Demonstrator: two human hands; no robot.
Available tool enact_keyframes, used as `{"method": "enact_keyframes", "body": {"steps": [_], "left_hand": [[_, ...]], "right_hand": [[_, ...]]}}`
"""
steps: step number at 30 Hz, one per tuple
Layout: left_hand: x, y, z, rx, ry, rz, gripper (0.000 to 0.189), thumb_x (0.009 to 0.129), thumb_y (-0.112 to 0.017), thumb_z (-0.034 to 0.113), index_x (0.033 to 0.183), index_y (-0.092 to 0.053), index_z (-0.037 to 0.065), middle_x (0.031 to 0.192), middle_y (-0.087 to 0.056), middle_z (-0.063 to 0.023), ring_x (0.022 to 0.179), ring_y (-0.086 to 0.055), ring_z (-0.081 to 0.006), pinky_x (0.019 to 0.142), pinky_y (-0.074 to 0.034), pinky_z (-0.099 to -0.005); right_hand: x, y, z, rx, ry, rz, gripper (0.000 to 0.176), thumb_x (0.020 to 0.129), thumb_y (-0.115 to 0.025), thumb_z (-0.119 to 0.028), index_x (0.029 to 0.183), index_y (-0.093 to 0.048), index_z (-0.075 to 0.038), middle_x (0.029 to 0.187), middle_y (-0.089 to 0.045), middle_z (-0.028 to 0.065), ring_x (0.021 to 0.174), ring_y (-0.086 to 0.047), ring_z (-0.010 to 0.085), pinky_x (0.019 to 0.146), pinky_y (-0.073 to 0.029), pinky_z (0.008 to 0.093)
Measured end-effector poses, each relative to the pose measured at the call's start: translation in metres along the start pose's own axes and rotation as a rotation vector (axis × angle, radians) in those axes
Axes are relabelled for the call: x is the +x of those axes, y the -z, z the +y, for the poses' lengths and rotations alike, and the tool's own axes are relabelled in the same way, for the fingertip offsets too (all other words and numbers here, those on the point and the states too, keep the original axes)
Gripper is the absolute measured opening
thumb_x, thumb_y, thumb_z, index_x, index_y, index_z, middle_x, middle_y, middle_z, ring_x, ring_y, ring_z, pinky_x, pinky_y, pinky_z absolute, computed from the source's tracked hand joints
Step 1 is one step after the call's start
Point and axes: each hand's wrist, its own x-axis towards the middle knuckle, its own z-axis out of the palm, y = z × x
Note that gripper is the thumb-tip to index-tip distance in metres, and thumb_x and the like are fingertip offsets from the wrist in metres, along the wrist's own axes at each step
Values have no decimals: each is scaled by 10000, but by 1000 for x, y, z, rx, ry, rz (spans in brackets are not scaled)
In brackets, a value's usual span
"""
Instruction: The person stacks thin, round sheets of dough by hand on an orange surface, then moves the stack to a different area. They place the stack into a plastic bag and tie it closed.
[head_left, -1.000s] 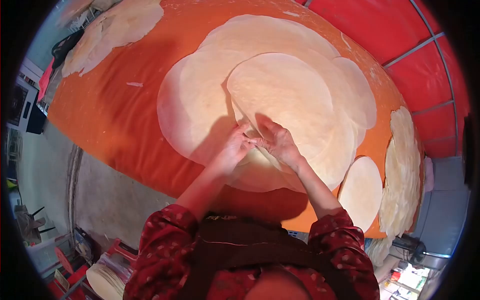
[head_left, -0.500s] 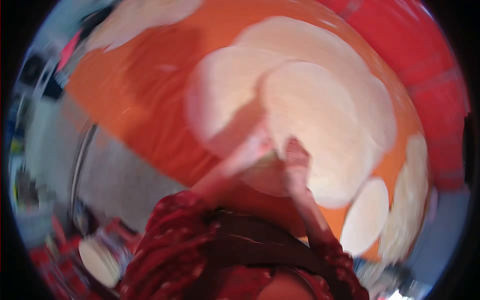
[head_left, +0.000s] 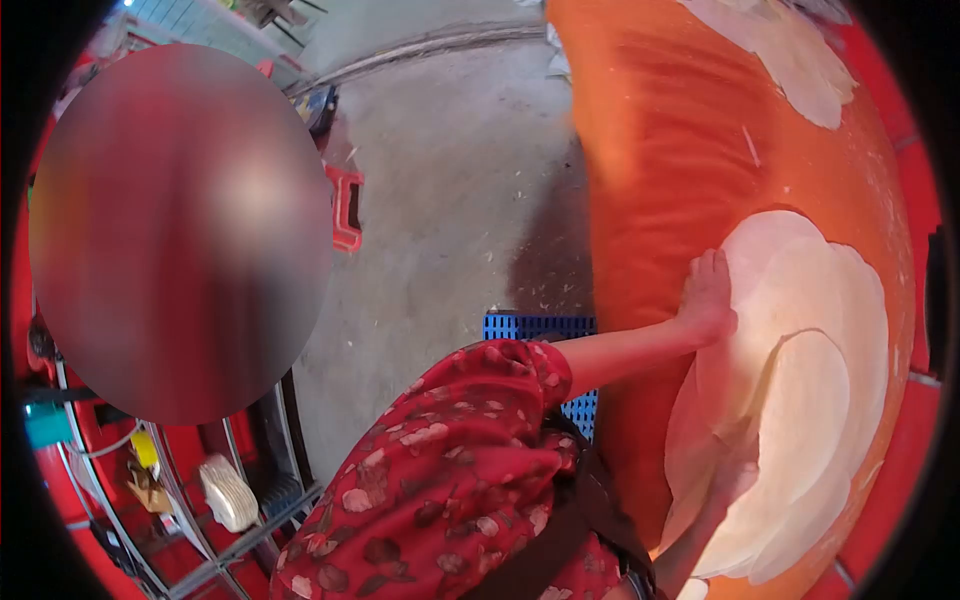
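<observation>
Several thin, pale, round sheets (head_left: 830, 280), like flat dough, overlap in a pile on an orange cloth (head_left: 650, 220). The top round sheet (head_left: 800, 420) has a distinct, slightly raised left edge. My left hand (head_left: 708, 302) is open at the upper left rim of the pile, its fingers stretched out and touching the sheets. Lower down, my right hand (head_left: 732, 480) rests on the pile beside the top sheet's left edge. Its fingers extend forward and the thumb is apart; shadow partly obscures the fingertips.
More pale sheets (head_left: 790, 60) lie at the cloth's far end. A blue slotted crate (head_left: 540, 326) stands on the grey floor (head_left: 430, 200) beside the table. A metal rack (head_left: 190, 500) holds a stack of pale pieces (head_left: 229, 495) at lower left. A large blurred patch covers the left.
My view has swung left, showing more floor and the rack. The pile now appears farther right. My hands, close together before, are now farther apart along its left side.
</observation>
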Motion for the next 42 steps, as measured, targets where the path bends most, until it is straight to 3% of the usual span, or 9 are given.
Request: {"method": "enact_keyframes", "body": {"steps": [9, 12, 15, 20, 23, 26, 31, 37, 42], "left_hand": [[39, -11, -27, -180, 252, -34, 155, 654, -521, 59, 767, -512, -47, 733, -544, -195, 733, -532, -337, 639, -415, -406], [35, -17, -44, -474, 318, -240, 138, 709, -545, 107, 632, -523, -5, 610, -551, -93, 582, -513, -182, 532, -408, -339], [35, -20, -75, -233, -191, -346, 92, 720, -514, 73, 653, -567, 35, 642, -553, -21, 571, -492, -114, 502, -407, -285], [24, 25, -42, -976, 433, -625, 261, 891, -392, 173, 1064, -480, -1, 997, -573, -127, 858, -587, -215, 753, -487, -331], [27, 30, -38, -1018, 525, -648, 277, 893, -392, 183, 1087, -459, -3, 1001, -572, -137, 857, -591, -245, 739, -491, -369], [30, 31, -41, -1011, 557, -698, 321, 898, -381, 226, 1123, -431, 3, 1035, -558, -151, 881, -583, -261, 754, -481, -395], [23, 38, -27, -1123, 591, -744, 355, 902, -367, 258, 1143, -374, -2, 1075, -508, -191, 954, -531, -322, 788, -452, -443], [30, 35, -9, -1112, 473, -800, 375, 893, -384, 263, 1159, -351, 1, 1088, -474, -214, 962, -508, -340, 819, -434, -451], [24, 34, 4, -1063, 480, -786, 393, 834, -508, 240, 1113, -396, -12, 1034, -509, -186, 944, -521, -307, 823, -437, -413]], "right_hand": [[61, 94, 27, 125, 134, -6, 168, 790, -491, -161, 904, -522, -42, 773, -553, 78, 744, -526, 218, 676, -413, 312], [79, 104, 24, 85, 220, 37, 112, 787, -476, -154, 836, -511, -60, 714, -523, 64, 686, -507, 219, 625, -404, 317], [93, 87, 14, 13, 356, 72, 81, 783, -462, -148, 768, -500, -78, 656, -493, 50, 628, -488, 220, 575, -395, 323], [89, 27, -67, -86, 867, 186, 115, 742, -439, -101, 648, -504, -100, 574, -445, 93, 546, -473, 278, 488, -383, 351], [96, 50, -71, -1420, 543, -135, 132, 724, -433, -103, 734, -564, -93, 644, -497, 135, 615, -498, 314, 540, -410, 385], [70, 50, -100, -344, 348, 220, 222, 621, -516, -88, 828, -581, -42, 750, -575, 130, 706, -555, 269, 603, -431, 367], [20, -31, -134, -9, 417, 283, 423, 716, -555, -144, 1090, -455, 26, 1076, -513, 175, 974, -509, 300, 777, -421, 392], [19, -40, -141, -123, 366, 515, 423, 713, -594, -164, 1066, -480, 38, 1058, -511, 188, 956, -510, 311, 768, -436, 369], [46, 68, -95, 665, -83, 294, 185, 720, -621, -195, 773, -601, -19, 596, -575, 94, 567, -529, 126, 551, -434, 300]]}}
